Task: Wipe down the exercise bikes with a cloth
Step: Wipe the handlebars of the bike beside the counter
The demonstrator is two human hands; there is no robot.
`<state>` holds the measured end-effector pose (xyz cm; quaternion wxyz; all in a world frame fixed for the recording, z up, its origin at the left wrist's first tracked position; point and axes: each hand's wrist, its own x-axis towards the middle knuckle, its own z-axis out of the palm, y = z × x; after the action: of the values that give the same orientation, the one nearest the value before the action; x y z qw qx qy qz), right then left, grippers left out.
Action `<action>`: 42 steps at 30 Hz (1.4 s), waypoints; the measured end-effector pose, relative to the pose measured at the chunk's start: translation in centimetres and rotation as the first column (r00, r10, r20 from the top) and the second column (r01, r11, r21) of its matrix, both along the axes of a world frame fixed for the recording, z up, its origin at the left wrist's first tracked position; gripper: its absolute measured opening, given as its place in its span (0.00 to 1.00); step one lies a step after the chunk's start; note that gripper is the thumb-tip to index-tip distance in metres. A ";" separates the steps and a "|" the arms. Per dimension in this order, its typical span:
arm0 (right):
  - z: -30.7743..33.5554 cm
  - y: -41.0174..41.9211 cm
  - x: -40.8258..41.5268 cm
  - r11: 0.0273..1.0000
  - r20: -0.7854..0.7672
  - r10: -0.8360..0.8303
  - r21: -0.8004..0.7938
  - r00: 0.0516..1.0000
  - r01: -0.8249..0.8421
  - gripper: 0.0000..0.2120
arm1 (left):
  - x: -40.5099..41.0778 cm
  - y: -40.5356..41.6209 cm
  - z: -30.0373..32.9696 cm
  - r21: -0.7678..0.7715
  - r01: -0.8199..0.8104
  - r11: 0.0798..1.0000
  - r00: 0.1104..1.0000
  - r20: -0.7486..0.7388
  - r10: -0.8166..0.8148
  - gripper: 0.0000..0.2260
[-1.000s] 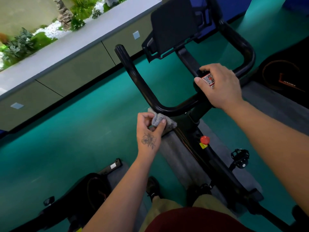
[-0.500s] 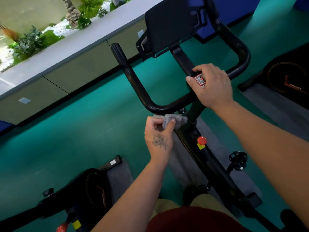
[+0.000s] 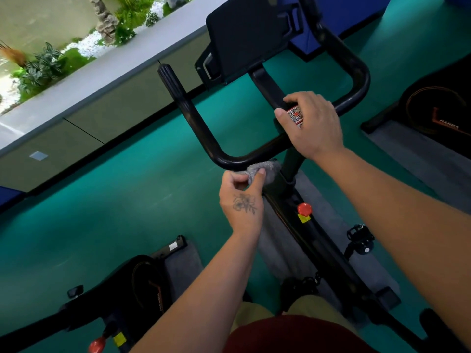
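Where the black handlebar [image 3: 204,128] bends at its near left corner, the left hand [image 3: 242,200] pinches a small grey cloth [image 3: 265,169] between thumb and curled fingers, pressing it up against the underside of the bar just left of the stem [image 3: 290,169]. The cloth is bunched, its long axis lying along the near crossbar, left to right. The right hand [image 3: 311,123] curls over the centre of the bar, clamped around the stem junction, a QR sticker [image 3: 295,115] showing under the thumb. The handlebar forms an open loop: the near crossbar runs left to right, the left arm points far and slightly left, ending in a ribbed grip [image 3: 169,77]. A black console [image 3: 244,34] sits far of the bar. On the frame [image 3: 313,238] below: a red knob [image 3: 304,208], a yellow tag [image 3: 303,218], and a pedal [image 3: 359,238] to the right. Other bikes stand near left [image 3: 132,284] and far right [image 3: 438,110] on the green floor [image 3: 102,212].
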<state>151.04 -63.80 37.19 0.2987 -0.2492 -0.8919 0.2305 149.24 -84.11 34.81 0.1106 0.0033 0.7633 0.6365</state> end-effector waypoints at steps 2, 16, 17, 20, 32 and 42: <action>-0.1 -0.6 1.1 1.000 -0.145 -0.008 -0.024 0.989 0.004 0.16 | 0.0 0.4 0.4 0.005 -0.029 1.000 0.998 0.053 0.029 0.17; -5.9 -17.5 4.1 0.807 -0.359 -0.215 -0.589 0.908 -0.041 0.22 | -1.1 -1.9 2.1 0.114 0.150 0.982 0.979 0.119 -0.163 0.09; -6.1 -17.6 3.5 0.782 -0.363 -0.255 -0.623 0.896 -0.029 0.23 | -1.3 -2.2 2.2 0.125 0.178 0.976 0.973 0.125 -0.193 0.09; -6.5 -17.6 1.7 0.719 -0.354 -0.390 -0.693 0.850 0.041 0.24 | -1.7 -3.2 2.6 0.132 0.291 0.948 0.945 0.117 -0.306 0.07; -6.2 -16.7 0.4 0.643 -0.399 -0.573 -0.760 0.716 0.091 0.18 | -6.0 -7.6 2.9 -0.156 0.344 0.926 0.921 -0.134 -0.365 0.24; -6.4 -15.8 0.0 0.560 -0.406 -0.637 -0.828 0.655 0.032 0.20 | -7.5 -7.5 3.1 -0.202 0.412 0.889 0.891 -0.117 -0.439 0.34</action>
<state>151.00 -79.61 30.82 0.5046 -0.4289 -0.4632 0.5891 141.69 -91.61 37.93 0.1864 0.2122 0.8020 0.5263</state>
